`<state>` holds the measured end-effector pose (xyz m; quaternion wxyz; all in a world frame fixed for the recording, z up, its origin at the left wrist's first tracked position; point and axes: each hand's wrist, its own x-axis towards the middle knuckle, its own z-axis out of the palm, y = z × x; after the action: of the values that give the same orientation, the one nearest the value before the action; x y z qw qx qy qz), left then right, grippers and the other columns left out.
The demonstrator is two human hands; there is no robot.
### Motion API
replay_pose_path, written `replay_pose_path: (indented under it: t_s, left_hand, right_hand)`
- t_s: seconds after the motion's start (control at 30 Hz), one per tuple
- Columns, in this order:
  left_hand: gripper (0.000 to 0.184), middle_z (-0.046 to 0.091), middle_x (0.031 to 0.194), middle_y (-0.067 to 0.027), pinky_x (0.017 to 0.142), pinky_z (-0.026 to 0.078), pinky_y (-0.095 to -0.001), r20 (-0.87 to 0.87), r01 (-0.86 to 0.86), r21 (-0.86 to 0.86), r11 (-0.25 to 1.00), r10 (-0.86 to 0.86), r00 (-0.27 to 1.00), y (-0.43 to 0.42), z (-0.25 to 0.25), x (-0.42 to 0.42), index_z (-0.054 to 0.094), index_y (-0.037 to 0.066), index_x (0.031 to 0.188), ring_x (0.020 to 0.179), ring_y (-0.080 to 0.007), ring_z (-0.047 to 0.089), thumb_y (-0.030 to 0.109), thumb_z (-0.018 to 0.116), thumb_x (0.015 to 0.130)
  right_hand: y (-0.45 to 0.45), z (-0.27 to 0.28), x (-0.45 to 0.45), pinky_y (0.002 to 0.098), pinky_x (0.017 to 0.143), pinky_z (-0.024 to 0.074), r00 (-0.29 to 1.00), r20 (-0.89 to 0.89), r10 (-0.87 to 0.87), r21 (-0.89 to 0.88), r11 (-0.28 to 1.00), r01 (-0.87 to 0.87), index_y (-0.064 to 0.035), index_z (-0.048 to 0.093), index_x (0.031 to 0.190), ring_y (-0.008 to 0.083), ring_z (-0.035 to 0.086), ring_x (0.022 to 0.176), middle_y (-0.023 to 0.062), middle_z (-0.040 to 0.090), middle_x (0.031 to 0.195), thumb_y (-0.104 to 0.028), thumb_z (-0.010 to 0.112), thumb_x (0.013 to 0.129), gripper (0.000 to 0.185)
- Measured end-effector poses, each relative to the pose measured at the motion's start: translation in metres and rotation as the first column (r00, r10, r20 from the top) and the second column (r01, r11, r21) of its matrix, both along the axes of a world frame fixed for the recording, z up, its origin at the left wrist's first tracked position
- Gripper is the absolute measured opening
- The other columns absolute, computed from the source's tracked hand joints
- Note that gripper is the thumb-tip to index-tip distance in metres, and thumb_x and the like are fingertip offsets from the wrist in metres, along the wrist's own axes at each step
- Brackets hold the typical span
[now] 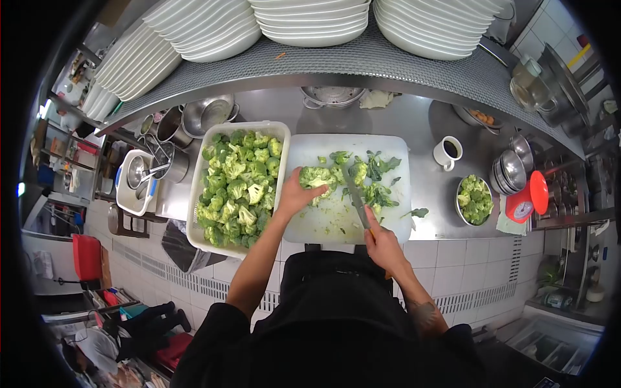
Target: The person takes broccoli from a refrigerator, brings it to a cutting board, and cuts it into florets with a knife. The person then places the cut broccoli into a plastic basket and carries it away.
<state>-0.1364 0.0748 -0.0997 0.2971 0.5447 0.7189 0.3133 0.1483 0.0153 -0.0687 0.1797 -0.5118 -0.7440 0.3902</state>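
Note:
On the white cutting board [310, 223], my left hand [297, 195] is closed around a broccoli head [317, 178], with the thumb lying across it. My right hand [383, 246] grips the handle of a knife [357, 202], whose blade points away from me just right of that broccoli. Cut leaves and stem pieces [378, 194] lie to the right of the blade. Small green crumbs are scattered over the board. A large white tub [284, 132] full of broccoli florets [238, 187] stands left of the board, close to my left forearm.
A bowl of broccoli [475, 200], a mug of dark liquid [447, 153] and a red kitchen scale [519, 207] stand to the right. Stacked white plates [310, 22] fill the shelf [291, 68] above. Ladles [137, 171] rest in a container at left. Another person [97, 346] is at lower left.

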Motion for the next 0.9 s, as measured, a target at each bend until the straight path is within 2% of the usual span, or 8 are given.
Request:
replay_pose_path:
  t_s: [0.13,0.23,0.33,0.43,0.57,0.63,0.73,0.9]
  left_hand:
    - [0.102,0.065,0.122,-0.0268,0.097,0.050,-0.0382,0.094,-0.081,-0.081,0.993,0.089,0.992,-0.003,0.010,0.008,0.044,-0.012,0.138,0.115,-0.0328,0.064,0.049,0.089,0.069]
    - [0.096,0.066,0.120,-0.0245,0.097,0.051,-0.0369,0.118,-0.119,-0.111,0.987,0.132,0.984,-0.008,0.022,0.013,0.047,-0.011,0.137,0.113,-0.0296,0.065,0.046,0.089,0.072]
    - [0.090,0.069,0.114,-0.0227,0.091,0.053,-0.0372,0.149,-0.123,-0.061,0.991,0.131,0.980,-0.009,0.009,0.014,0.050,-0.010,0.132,0.106,-0.0291,0.068,0.045,0.088,0.073]
    - [0.083,0.072,0.108,-0.0207,0.087,0.055,-0.0379,0.174,-0.139,0.008,0.990,0.136,0.975,-0.004,0.016,0.016,0.053,-0.008,0.128,0.100,-0.0296,0.071,0.045,0.087,0.073]
    - [0.082,0.071,0.113,-0.0206,0.091,0.053,-0.0371,0.166,-0.158,-0.072,0.985,0.168,0.972,-0.006,0.024,0.020,0.053,-0.010,0.130,0.103,-0.0283,0.069,0.044,0.085,0.077]
    - [0.080,0.070,0.113,-0.0212,0.091,0.053,-0.0373,0.124,-0.183,-0.094,0.979,0.194,0.973,-0.001,0.016,0.016,0.055,-0.009,0.128,0.104,-0.0292,0.069,0.046,0.083,0.078]
    - [0.087,0.068,0.116,-0.0268,0.096,0.051,-0.0405,0.130,-0.278,-0.106,0.955,0.291,0.948,0.010,-0.009,0.004,0.054,-0.009,0.129,0.110,-0.0366,0.066,0.052,0.082,0.075]
    - [0.095,0.065,0.122,-0.0301,0.099,0.049,-0.0401,0.128,-0.271,-0.167,0.948,0.294,0.947,0.012,0.010,0.010,0.051,-0.012,0.132,0.115,-0.0382,0.064,0.056,0.081,0.073]
  right_hand:
    - [-0.003,0.019,-0.013,0.0493,0.072,0.0509,1.000,-0.029,0.001,0.067,0.998,0.000,-0.0117,0.027,0.156,0.0468,0.065,0.078,0.0297,0.065,0.084,-0.009,0.054,0.097,0.066]
    - [-0.004,0.017,-0.022,0.0535,0.070,0.0506,0.976,-0.212,-0.043,0.165,0.983,0.079,-0.0122,0.025,0.157,0.0476,0.064,0.075,0.0302,0.064,0.085,-0.010,0.053,0.097,0.066]
    - [-0.006,-0.026,-0.026,0.0496,0.081,0.0507,0.998,-0.032,0.056,-0.043,0.997,-0.057,-0.0127,0.027,0.157,0.0476,0.064,0.092,0.0309,0.065,0.103,-0.007,0.053,0.097,0.065]
    - [-0.010,-0.043,-0.021,0.0517,0.079,0.0506,0.989,-0.046,0.139,-0.006,0.990,-0.139,-0.0132,0.023,0.158,0.0482,0.064,0.086,0.0311,0.065,0.096,-0.008,0.053,0.096,0.068]
    - [-0.003,-0.043,-0.023,0.0522,0.077,0.0508,0.987,-0.059,0.149,-0.070,0.986,-0.153,-0.0136,0.022,0.158,0.0477,0.064,0.082,0.0300,0.065,0.089,-0.008,0.054,0.096,0.070]
    - [0.002,-0.057,-0.031,0.0517,0.074,0.0507,0.989,0.003,0.146,0.048,0.988,-0.146,-0.0138,0.022,0.158,0.0471,0.064,0.078,0.0286,0.065,0.085,-0.009,0.054,0.097,0.070]
    - [0.011,-0.050,-0.038,0.0514,0.073,0.0505,0.984,0.069,0.162,0.031,0.986,-0.165,-0.0145,0.022,0.158,0.0470,0.063,0.076,0.0277,0.064,0.084,-0.010,0.054,0.097,0.070]
    - [0.020,-0.031,-0.002,0.0482,0.067,0.0494,0.989,-0.113,0.096,-0.068,0.992,-0.104,-0.0234,0.025,0.158,0.0431,0.063,0.069,0.0242,0.063,0.071,-0.011,0.057,0.096,0.071]
